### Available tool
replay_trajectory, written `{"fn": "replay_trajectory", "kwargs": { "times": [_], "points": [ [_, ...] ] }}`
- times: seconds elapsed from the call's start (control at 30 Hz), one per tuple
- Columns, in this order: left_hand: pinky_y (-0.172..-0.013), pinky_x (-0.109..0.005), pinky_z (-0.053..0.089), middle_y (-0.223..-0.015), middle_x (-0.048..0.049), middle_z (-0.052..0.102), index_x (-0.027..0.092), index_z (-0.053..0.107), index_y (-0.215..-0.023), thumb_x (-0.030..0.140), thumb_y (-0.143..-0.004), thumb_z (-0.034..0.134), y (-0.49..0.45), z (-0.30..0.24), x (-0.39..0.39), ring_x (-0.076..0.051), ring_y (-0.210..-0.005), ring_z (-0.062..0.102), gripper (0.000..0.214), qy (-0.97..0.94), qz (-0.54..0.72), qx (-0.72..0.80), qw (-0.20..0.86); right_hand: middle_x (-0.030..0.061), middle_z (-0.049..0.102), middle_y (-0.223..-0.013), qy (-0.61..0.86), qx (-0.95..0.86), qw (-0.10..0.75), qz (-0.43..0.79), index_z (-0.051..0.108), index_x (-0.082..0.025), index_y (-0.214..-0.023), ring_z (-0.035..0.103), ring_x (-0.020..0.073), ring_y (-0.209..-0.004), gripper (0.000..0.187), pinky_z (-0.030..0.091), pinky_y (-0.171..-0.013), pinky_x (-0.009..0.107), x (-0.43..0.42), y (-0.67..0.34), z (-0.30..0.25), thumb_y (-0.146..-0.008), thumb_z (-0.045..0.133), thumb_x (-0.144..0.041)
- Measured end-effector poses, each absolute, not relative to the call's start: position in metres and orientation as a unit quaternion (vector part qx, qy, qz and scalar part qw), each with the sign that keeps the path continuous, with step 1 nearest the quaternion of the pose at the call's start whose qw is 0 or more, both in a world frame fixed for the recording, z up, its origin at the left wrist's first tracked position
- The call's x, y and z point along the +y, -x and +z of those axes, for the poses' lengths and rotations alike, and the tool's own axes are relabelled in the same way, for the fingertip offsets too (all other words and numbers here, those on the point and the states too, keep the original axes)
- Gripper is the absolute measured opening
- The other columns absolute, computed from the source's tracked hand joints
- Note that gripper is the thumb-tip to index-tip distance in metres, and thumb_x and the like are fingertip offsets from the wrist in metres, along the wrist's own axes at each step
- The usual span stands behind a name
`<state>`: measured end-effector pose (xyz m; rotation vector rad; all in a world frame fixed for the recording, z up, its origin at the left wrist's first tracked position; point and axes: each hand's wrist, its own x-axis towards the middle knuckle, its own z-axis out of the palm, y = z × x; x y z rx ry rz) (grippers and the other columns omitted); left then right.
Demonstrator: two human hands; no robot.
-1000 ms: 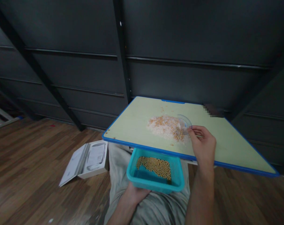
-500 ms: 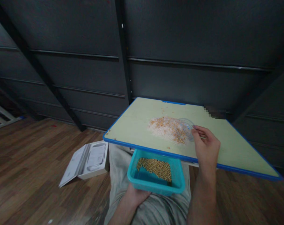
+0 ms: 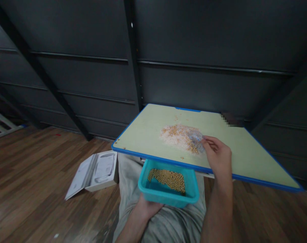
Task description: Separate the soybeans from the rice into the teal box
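My right hand (image 3: 218,153) pinches the edge of a clear round plastic piece (image 3: 196,139), perhaps a lid or a shallow dish. The piece is tilted over the right end of a pile of white rice (image 3: 172,138) mixed with yellow soybeans (image 3: 192,147). That pile lies on a pale yellow board (image 3: 234,141) with a blue rim. Below the board's near edge, a turquoise plastic tub (image 3: 165,199) holds a layer of soybeans (image 3: 171,179). My left hand (image 3: 148,206) supports the tub from underneath; most of its fingers are hidden there.
A few stray beans (image 3: 176,117) lie on the far part of the board, others near its left corner. An open white box (image 3: 102,172) sits on the wooden floor (image 3: 52,162) to the left. Behind the board rises a dark panelled wall (image 3: 206,87).
My right hand has moved a little left, carrying the clear plastic piece further over the pile. The tub and my left hand have stayed almost where they were.
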<state>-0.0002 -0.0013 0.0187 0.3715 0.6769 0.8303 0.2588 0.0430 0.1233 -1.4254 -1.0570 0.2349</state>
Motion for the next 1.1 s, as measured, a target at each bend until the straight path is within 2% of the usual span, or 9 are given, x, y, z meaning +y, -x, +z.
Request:
{"fn": "replay_trajectory", "kwargs": {
  "times": [0.23, 0.5, 0.8, 0.97, 1.1],
  "points": [
    [-0.128, -0.061, 0.048, -0.116, -0.0137, 0.089, 0.028, 0.082, -0.098, 0.055, -0.065, 0.091, 0.001, 0.016, -0.002, -0.045, -0.145, 0.066, 0.044, -0.170, 0.391, 0.322, 0.845, 0.0124, 0.087, -0.094, 0.591, -0.487, 0.622, 0.163, 0.086, -0.017, -0.103, 0.080, 0.0290, -0.082, 0.037, 0.064, -0.081, 0.045, 0.041, -0.254, 0.129, -0.084, 0.085, -0.049],
    [-0.126, -0.061, 0.050, -0.118, -0.0148, 0.089, 0.027, 0.082, -0.112, 0.064, -0.072, 0.082, 0.000, 0.017, -0.001, -0.044, -0.144, 0.067, 0.055, -0.178, 0.382, 0.351, 0.836, 0.0104, 0.086, -0.091, 0.568, -0.502, 0.625, 0.187, 0.087, -0.018, -0.103, 0.077, 0.0260, -0.079, 0.035, 0.062, -0.075, 0.041, 0.039, -0.249, 0.136, -0.084, 0.087, -0.047],
    [-0.128, -0.060, 0.048, -0.123, -0.0153, 0.087, 0.028, 0.080, -0.096, 0.055, -0.064, 0.090, 0.000, 0.018, -0.001, -0.045, -0.149, 0.062, 0.043, -0.168, 0.388, 0.331, 0.844, 0.0100, 0.087, -0.095, 0.564, -0.530, 0.609, 0.172, 0.089, -0.019, -0.103, 0.075, 0.0245, -0.078, 0.031, 0.059, -0.074, 0.040, 0.037, -0.250, 0.138, -0.087, 0.084, -0.045],
    [-0.130, -0.059, 0.046, -0.121, -0.0121, 0.088, 0.030, 0.080, -0.090, 0.051, -0.068, 0.088, 0.000, 0.012, -0.001, -0.042, -0.150, 0.062, 0.031, -0.160, 0.391, 0.314, 0.850, 0.0097, 0.087, -0.099, 0.561, -0.560, 0.588, 0.161, 0.090, -0.021, -0.103, 0.075, 0.0241, -0.080, 0.027, 0.059, -0.072, 0.038, 0.034, -0.248, 0.140, -0.090, 0.082, -0.043],
    [-0.131, -0.061, 0.044, -0.120, -0.0127, 0.089, 0.030, 0.079, -0.086, 0.053, -0.067, 0.090, 0.001, 0.011, -0.001, -0.043, -0.150, 0.061, 0.032, -0.162, 0.391, 0.322, 0.847, 0.0093, 0.087, -0.103, 0.559, -0.579, 0.574, 0.153, 0.090, -0.022, -0.105, 0.076, 0.0244, -0.084, 0.024, 0.059, -0.073, 0.038, 0.033, -0.249, 0.139, -0.093, 0.080, -0.040]
  ]
}}
